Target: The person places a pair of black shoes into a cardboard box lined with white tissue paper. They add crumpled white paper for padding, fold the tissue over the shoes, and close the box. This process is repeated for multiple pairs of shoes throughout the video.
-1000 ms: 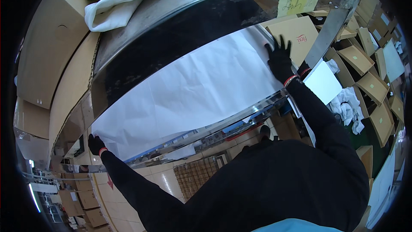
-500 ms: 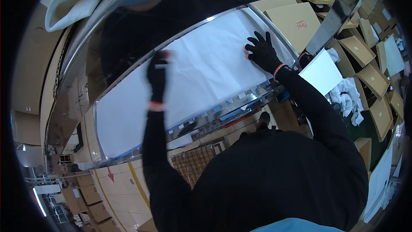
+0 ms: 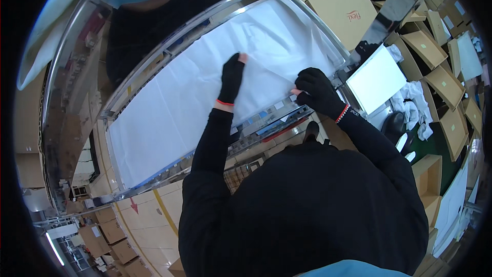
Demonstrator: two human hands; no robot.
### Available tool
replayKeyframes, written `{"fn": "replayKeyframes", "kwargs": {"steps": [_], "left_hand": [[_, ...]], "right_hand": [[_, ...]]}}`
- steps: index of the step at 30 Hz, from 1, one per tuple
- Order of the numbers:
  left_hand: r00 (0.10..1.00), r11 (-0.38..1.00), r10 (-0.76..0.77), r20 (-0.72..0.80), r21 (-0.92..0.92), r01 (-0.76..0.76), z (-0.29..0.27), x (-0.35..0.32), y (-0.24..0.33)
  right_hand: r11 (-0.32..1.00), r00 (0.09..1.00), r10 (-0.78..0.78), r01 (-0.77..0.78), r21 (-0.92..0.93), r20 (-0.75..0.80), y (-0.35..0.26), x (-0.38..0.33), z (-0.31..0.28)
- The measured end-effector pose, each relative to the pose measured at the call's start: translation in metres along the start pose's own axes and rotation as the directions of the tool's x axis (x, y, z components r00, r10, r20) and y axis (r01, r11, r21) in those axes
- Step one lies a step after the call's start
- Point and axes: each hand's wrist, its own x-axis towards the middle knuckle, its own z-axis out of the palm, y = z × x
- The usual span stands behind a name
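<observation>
One white sheet (image 3: pixel 205 87) bears two gloved hands: left hand (image 3: pixel 231 78) flat, right hand (image 3: pixel 316 91) gripping its edge.

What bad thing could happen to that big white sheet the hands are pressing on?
The white sheet already shows creases, and the left hand presses flat on its middle while the right hand grips its near edge, so a pull might wrinkle or tear it. The sheet lies inside a metal frame, so its edge could perhaps snag on a rail. Stacked cardboard boxes crowd the right end, where an elbow might knock them.
</observation>
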Motion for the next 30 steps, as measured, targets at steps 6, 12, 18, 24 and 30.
{"fn": "replayKeyframes", "kwargs": {"steps": [6, 12, 18, 24, 30], "left_hand": [[0.905, 0.412, -0.296, 0.305, -0.814, 0.409, -0.072, -0.019, 0.037], [0.846, 0.801, 0.054, 0.531, -0.529, 0.281, -0.077, -0.051, 0.129], [0.401, 0.983, 0.174, 0.9, -0.182, -0.018, -0.011, -0.079, 0.139], [0.98, 0.993, -0.109, 0.165, 0.06, 0.1, -0.106, -0.073, 0.093], [0.903, 0.795, 0.331, -0.274, 0.597, -0.11, -0.068, -0.092, 0.092]], "right_hand": [[0.942, 0.986, 0.138, -0.161, -0.295, -0.096, 0.003, 0.013, 0.015], [0.355, 0.797, 0.442, -0.577, 0.736, 0.412, -0.027, 0.035, -0.005], [0.022, 0.817, 0.323, -0.511, 0.859, 0.478, -0.064, 0.04, 0.016], [0.359, 0.708, 0.689, -0.52, 0.775, 0.156, -0.063, -0.005, -0.059], [0.66, 0.606, 0.749, -0.65, 0.376, -0.269, -0.06, -0.188, -0.151]]}}
